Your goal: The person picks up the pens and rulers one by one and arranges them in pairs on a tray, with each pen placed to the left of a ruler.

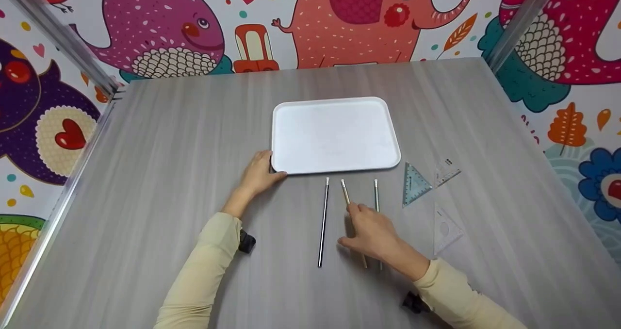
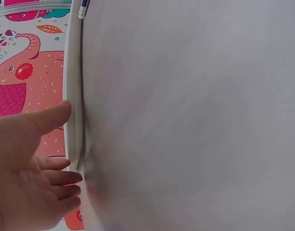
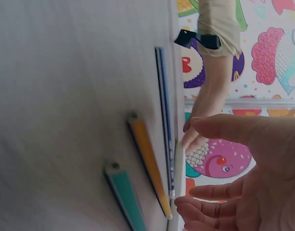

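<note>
A white tray (image 1: 335, 136) lies on the table, and my left hand (image 1: 259, 173) touches its near left corner, fingers relaxed; the left wrist view shows that hand (image 2: 34, 168) at the tray's edge (image 2: 72, 96). Below the tray lie three pencils: a dark blue one (image 1: 323, 222), a yellow one (image 1: 345, 191) and a green one (image 1: 376, 193). My right hand (image 1: 376, 234) is over the yellow and green pencils, thumb spread. In the right wrist view the hand (image 3: 234, 173) has its thumb apart from its fingers, beside the yellow pencil (image 3: 149, 163), with the green (image 3: 125, 197) and blue (image 3: 164, 115) ones nearby.
To the right of the pencils lie a teal set square (image 1: 415, 186), a small clear one (image 1: 446, 172) and a larger clear one (image 1: 447, 232). Printed walls with cartoon animals stand behind the table and at both sides.
</note>
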Tool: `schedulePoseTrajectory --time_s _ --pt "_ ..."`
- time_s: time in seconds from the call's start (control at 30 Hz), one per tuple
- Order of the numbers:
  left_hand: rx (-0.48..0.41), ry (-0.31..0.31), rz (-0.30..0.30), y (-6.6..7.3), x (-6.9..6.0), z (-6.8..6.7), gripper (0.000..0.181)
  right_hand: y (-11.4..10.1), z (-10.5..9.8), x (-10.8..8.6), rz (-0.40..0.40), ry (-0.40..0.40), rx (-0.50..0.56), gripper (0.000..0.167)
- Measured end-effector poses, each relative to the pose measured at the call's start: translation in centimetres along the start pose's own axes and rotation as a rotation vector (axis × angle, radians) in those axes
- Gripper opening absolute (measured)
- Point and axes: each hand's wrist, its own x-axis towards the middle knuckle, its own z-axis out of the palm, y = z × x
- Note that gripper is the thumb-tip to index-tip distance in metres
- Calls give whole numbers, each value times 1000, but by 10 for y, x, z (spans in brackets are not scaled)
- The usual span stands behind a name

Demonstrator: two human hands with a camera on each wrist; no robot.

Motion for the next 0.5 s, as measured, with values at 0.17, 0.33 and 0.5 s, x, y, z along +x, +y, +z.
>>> schedulePoseTrajectory --time_s 0.17,0.33,0.5 --pt "-4 -1 -11 1 0 0 58 -5 8 -1 -23 -12 -11 61" --pt "-4 -7 -34 1 0 -1 58 -12 13 -3 -73 34 -35 50" --pt "-5 -12 -31 3 0 -2 60 -18 17 -3 -108 47 -58 41"
